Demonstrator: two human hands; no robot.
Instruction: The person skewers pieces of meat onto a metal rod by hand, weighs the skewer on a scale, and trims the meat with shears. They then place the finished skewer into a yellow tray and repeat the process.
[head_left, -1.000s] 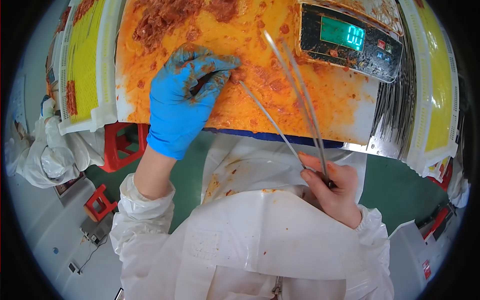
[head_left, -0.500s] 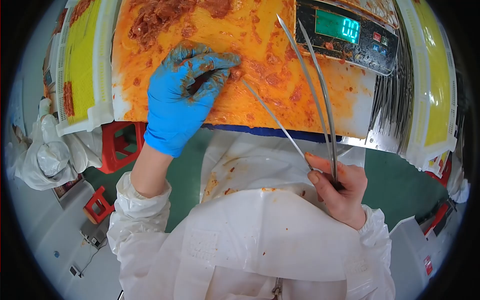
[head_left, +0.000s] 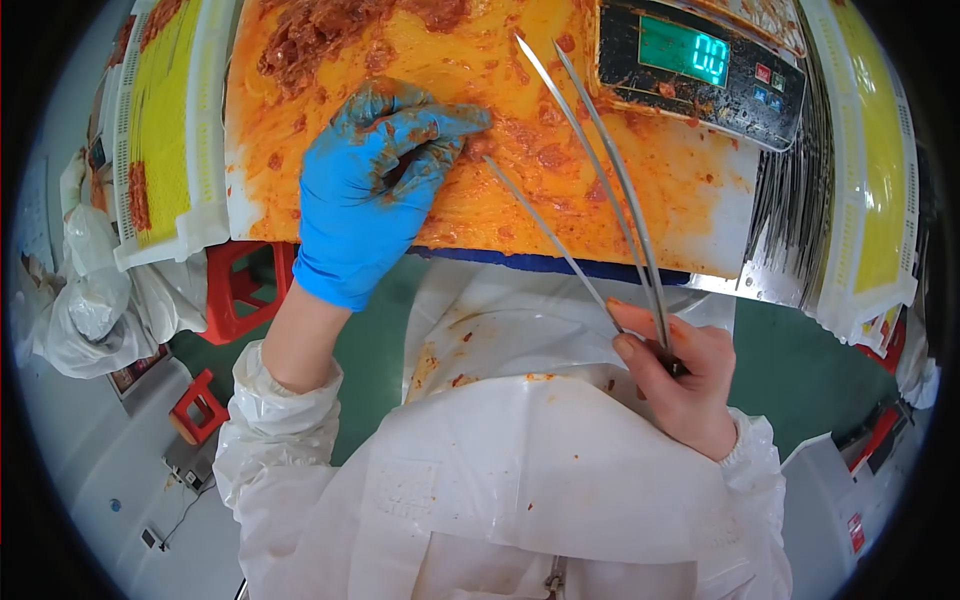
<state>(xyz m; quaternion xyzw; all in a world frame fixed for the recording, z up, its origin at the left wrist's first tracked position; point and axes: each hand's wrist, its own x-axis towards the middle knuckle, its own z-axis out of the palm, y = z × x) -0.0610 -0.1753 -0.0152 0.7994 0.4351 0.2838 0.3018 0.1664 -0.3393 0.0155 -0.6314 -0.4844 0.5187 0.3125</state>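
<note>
Thin skewer: the slim, straight grey metal rod point(head_left: 550, 233) slanted from my right hand up and leftward, its long axis running toward my left fingertips, its free end over the board, just beside them.
Right hand: my bare right hand point(head_left: 685, 380) was closed on the rod's near end, and so was nearer to it along the grip; the point lay on my left hand's side.
Other rods: two longer, shiny metal skewers point(head_left: 640, 240) rose from the same grip, spread apart at their tips.
Left hand: my left hand in a smeared blue glove point(head_left: 365, 205) rested with thumb and forefinger drawn close; I couldn't tell whether they pinched any meat.
Board: the white board coated in orange marinade point(head_left: 725, 225) lay beneath, a heap of dark red raw meat point(head_left: 320, 45) beyond my glove.
Scale: the black digital scale with a green display point(head_left: 700, 75) stood at the far right.
Edges: a loose row of thin metal sticks point(head_left: 790, 190) lay right of the board; a white plastic tray with a yellow lining point(head_left: 207, 120) stood left.
</note>
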